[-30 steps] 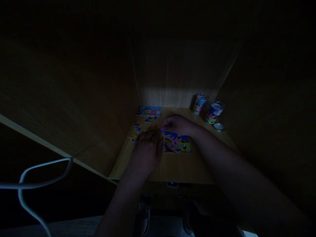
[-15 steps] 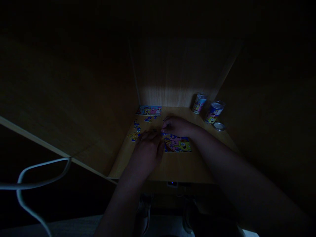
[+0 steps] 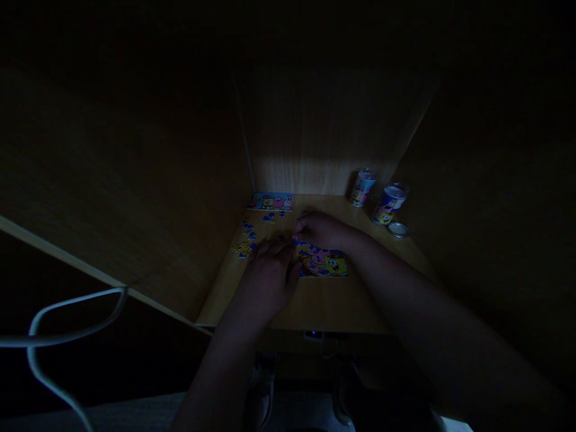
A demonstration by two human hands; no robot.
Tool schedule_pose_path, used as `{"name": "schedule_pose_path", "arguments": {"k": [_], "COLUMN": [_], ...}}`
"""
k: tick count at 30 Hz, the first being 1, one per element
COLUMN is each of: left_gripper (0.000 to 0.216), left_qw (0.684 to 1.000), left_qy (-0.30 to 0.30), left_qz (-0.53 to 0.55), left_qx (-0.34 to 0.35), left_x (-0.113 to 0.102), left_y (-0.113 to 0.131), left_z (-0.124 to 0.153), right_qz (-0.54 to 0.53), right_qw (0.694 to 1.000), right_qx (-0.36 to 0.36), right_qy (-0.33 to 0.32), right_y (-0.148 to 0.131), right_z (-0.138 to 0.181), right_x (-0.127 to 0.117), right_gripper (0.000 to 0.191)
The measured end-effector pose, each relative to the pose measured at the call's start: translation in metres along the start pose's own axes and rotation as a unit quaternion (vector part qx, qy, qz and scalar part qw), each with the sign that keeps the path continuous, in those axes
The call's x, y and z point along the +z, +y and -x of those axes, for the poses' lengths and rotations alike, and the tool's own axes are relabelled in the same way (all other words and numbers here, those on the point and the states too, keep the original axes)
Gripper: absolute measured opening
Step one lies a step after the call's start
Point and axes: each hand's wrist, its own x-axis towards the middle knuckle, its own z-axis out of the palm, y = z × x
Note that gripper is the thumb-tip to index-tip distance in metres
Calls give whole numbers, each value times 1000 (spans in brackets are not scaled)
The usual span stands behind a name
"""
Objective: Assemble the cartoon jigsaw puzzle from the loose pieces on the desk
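A partly joined jigsaw puzzle (image 3: 324,264) with pink and yellow cartoon figures lies flat on the wooden desk. My left hand (image 3: 272,270) rests at its left edge, palm down, fingers stretched out and thumb beside the puzzle. Over the puzzle's upper left edge, my right hand (image 3: 317,230) is closed in a pinch. Dim light and the fingers mostly hide what it grips; a bit of blue puzzle piece shows at the fingertips. Loose jigsaw pieces (image 3: 243,248) in yellow and blue are scattered left of my left hand, with blue ones (image 3: 269,218) further back.
A cartoon picture strip (image 3: 271,201) lies at the back left. Two printed cans (image 3: 362,188) (image 3: 386,205) stand at the back right, a round lid (image 3: 398,230) beside the nearer one. Wooden panels (image 3: 310,132) enclose the desk. A white cable (image 3: 36,342) hangs at lower left.
Almost nothing differs. The left thumb has shifted slightly towards the puzzle's left edge; the right hand keeps its pinch at the same spot. The view has drifted a little.
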Motion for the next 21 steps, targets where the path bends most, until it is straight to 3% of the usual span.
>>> {"name": "schedule_pose_path", "arguments": {"k": [8,13,21], "left_gripper": [37,37,45], "left_qw": [1000,1000,1000], "left_qy": [-4,-5,-9], "left_qz": [-2,-6,-5], "left_qx": [6,8,6], "left_x": [0,2,5], "left_y": [1,-1,-2], "left_z": [0,1,4], "right_qz": [15,20,-4], "right_qw": [1000,999,996], "right_qx": [-5,17,55], "right_qy": [13,29,-72], "right_y": [4,0,-2], "right_z": [-1,3,11], "right_x": [4,-10,-35], "right_gripper": [11,10,5]}}
